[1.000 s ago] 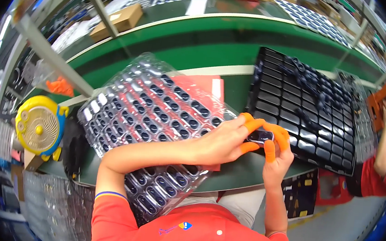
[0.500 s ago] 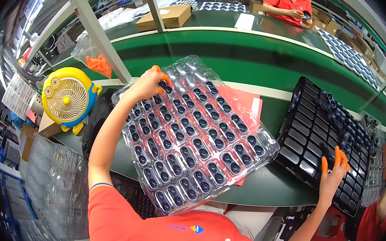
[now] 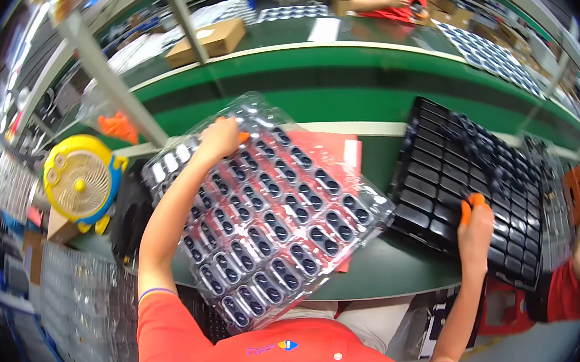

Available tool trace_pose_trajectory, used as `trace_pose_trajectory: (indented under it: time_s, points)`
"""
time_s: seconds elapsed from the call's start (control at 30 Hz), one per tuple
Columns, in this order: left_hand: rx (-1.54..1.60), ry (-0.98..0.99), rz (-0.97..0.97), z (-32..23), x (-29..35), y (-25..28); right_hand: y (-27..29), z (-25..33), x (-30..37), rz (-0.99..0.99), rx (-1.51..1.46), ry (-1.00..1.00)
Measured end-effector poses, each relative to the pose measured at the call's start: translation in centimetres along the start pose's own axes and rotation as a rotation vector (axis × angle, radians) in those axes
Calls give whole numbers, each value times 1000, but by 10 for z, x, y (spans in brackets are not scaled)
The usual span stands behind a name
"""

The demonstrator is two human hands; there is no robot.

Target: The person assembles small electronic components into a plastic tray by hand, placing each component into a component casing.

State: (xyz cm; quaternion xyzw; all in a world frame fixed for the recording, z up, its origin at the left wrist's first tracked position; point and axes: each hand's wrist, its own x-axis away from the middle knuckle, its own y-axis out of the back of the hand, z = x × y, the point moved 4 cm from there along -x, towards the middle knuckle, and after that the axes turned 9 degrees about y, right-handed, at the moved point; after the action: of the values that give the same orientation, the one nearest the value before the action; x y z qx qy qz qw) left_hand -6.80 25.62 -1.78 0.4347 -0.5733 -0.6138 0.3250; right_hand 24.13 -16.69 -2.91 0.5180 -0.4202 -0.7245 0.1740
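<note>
Now the left hand curls over the clear tray of dark parts and the right hand, fingers bunched, hangs over the black tray; a second ago they met around one part, probably set down since. I cannot tell whether either pinches anything.

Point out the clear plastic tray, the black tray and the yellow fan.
Clear plastic tray (image 3: 380,202), head view: bare plastic near its right corner.
Black tray (image 3: 425,172), head view: a glossy cell toward its left side.
Yellow fan (image 3: 80,185), head view: hub of its grille.
</note>
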Motion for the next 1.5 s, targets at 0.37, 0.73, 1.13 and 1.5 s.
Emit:
trace_pose_trajectory:
  time_s: [0.37, 0.73, 1.13, 1.5]
  points:
    - [507, 139, 45, 5, 8, 14, 3, 7, 0, -324, -235, 33]
    - [628, -50, -96, -17, 27, 61, -1, 16, -11, -254, -16, 214]
    - [1393, -655, 841, -211, 142, 75, 26, 62, -2, -211, -1376, -454]
    - [1339, -469, 1219, -229, 174, 40, 26, 76, 17, -268, -1472, -495]
